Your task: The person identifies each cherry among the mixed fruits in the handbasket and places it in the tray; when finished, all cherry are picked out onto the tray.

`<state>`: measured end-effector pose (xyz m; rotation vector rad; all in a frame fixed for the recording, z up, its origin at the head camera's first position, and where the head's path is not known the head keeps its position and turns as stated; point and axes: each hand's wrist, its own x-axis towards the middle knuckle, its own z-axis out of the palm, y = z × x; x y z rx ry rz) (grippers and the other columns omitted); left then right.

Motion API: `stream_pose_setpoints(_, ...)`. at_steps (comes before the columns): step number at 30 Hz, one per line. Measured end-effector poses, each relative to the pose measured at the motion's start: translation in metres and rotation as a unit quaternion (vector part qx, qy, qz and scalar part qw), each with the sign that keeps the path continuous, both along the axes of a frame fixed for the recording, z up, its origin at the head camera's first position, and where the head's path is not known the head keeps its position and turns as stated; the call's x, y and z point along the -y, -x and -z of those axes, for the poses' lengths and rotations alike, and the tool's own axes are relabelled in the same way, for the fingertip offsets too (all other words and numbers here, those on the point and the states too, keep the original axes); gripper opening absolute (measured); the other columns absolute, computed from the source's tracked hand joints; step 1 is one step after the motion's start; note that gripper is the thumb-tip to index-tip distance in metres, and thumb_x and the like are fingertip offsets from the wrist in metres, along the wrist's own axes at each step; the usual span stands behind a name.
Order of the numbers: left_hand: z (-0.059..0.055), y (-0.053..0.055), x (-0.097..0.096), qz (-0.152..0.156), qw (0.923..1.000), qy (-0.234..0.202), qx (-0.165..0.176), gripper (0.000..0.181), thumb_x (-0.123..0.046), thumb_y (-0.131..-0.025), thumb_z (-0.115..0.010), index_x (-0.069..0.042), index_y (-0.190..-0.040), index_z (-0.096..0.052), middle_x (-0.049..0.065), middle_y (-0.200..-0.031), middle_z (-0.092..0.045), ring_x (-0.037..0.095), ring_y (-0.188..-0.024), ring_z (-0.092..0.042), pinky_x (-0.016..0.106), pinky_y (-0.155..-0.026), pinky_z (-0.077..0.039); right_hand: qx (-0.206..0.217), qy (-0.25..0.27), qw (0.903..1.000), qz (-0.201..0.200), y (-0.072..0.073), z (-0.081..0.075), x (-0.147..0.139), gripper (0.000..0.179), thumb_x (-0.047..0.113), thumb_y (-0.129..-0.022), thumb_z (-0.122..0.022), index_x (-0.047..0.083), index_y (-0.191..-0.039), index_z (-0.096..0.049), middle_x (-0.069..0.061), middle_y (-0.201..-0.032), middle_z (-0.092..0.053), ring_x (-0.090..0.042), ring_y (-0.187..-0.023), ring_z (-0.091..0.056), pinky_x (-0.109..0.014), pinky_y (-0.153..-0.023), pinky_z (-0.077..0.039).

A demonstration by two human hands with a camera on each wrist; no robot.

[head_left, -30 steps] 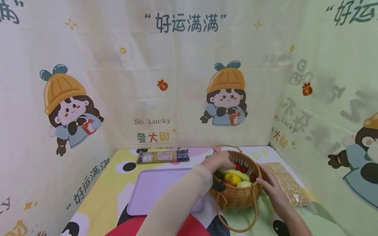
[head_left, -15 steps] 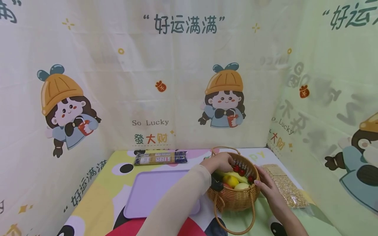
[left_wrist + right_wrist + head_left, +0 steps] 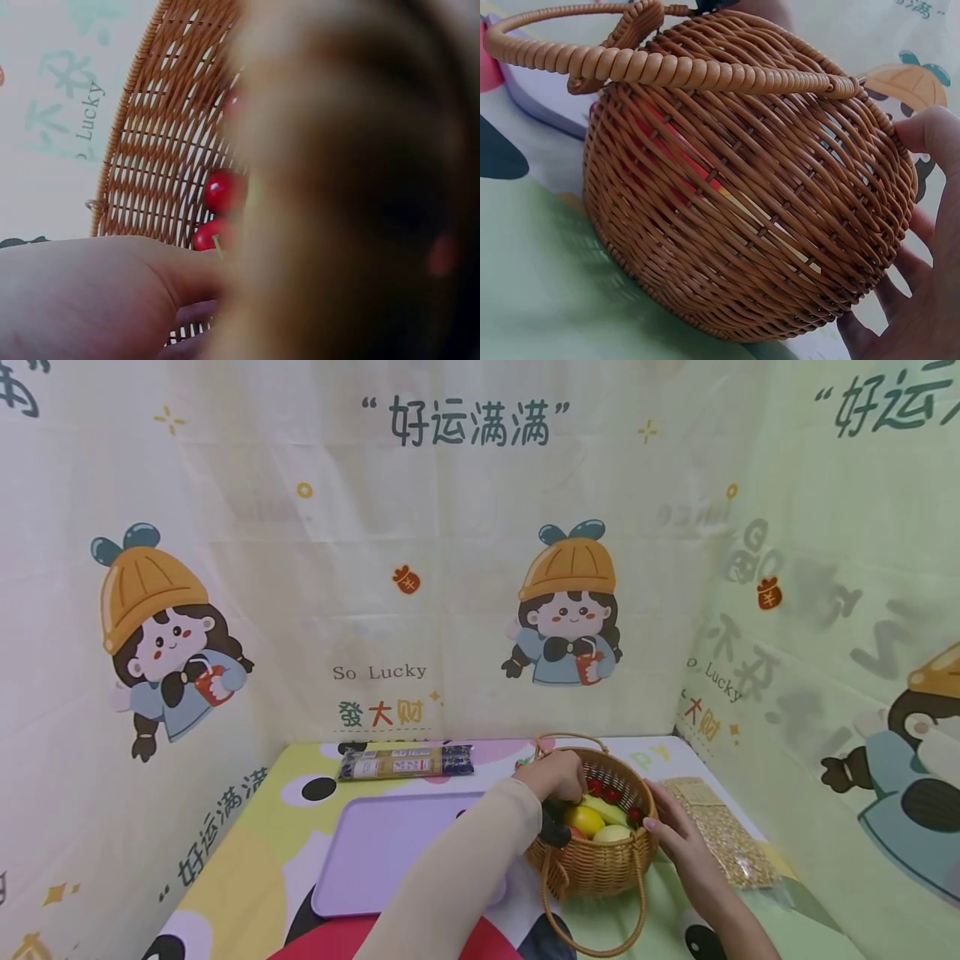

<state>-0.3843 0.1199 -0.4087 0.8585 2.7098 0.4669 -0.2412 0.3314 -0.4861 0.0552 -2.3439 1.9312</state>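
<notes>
A round wicker basket (image 3: 592,868) holds fruit: a yellow lemon-like fruit (image 3: 583,820), a banana (image 3: 609,810), a pale round fruit (image 3: 612,833) and red cherries (image 3: 611,795). My left hand (image 3: 557,774) reaches down inside at the far left; its fingertips are hidden, and I cannot tell what they hold. In the left wrist view cherries (image 3: 223,191) lie near that hand (image 3: 97,296), and a blurred brown shape covers the right half. My right hand (image 3: 686,835) grips the basket's right side, thumb at the rim and fingers (image 3: 907,266) along the outer wall.
Left of the basket lies a purple tray (image 3: 375,852), partly covered by my left sleeve; a small dark spot (image 3: 461,814) shows on it. Packaged noodles (image 3: 405,762) lie behind it. A bag of grains (image 3: 723,835) is at right. One basket handle (image 3: 637,910) hangs toward me.
My left hand has shifted slightly left inside the basket, uncovering more of the banana. A small dark spot now shows on the tray beside the sleeve. The right hand keeps its grip.
</notes>
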Motion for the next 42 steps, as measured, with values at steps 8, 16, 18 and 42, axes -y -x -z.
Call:
stream_pose_setpoints(8,-0.005,-0.006,0.002,-0.03,0.9994,-0.003,0.016,0.018,-0.019,-0.096,-0.085,-0.025,-0.113,-0.089,-0.01,-0.112,-0.083,0.011,-0.102,-0.072,0.029,-0.088,-0.061,-0.003,0.0,1.0,-0.007,0.002,0.003,-0.002,0.067,0.031,-0.119,-0.047,0.025,-0.18,-0.018,-0.018,-0.187,-0.014,-0.049,-0.167,-0.018,-0.083,-0.128,-0.016)
stream_pose_setpoints(16,-0.004,0.0,-0.003,-0.038,0.998,-0.032,0.04,0.016,-0.015,-0.092,-0.088,-0.02,-0.107,-0.09,-0.009,-0.106,-0.081,0.008,-0.089,-0.067,0.025,-0.08,-0.06,-0.003,0.0,0.9999,-0.01,0.004,0.002,-0.004,0.068,0.031,-0.119,-0.047,0.024,-0.18,-0.017,-0.019,-0.187,-0.012,-0.051,-0.168,-0.016,-0.085,-0.128,-0.014)
stream_pose_setpoints(18,-0.004,0.001,-0.002,-0.037,0.9971,-0.044,0.05,0.017,-0.014,-0.093,-0.088,-0.018,-0.109,-0.09,-0.008,-0.108,-0.081,0.008,-0.087,-0.066,0.025,-0.078,-0.06,-0.003,-0.005,0.9999,-0.009,0.004,0.002,-0.004,0.068,0.032,-0.12,-0.048,0.024,-0.18,-0.017,-0.019,-0.187,-0.013,-0.041,-0.168,-0.024,-0.083,-0.128,-0.016)
stream_pose_setpoints(42,-0.024,-0.012,0.053,0.026,0.9696,-0.243,0.02,0.026,-0.021,-0.099,-0.082,-0.013,-0.123,-0.084,-0.006,-0.113,-0.08,0.008,-0.102,-0.069,0.027,-0.093,-0.061,0.008,-0.034,0.9994,-0.006,0.003,0.003,-0.009,0.066,0.035,-0.12,-0.046,0.032,-0.18,-0.018,-0.015,-0.187,-0.014,-0.003,-0.154,-0.034,-0.053,-0.128,-0.036)
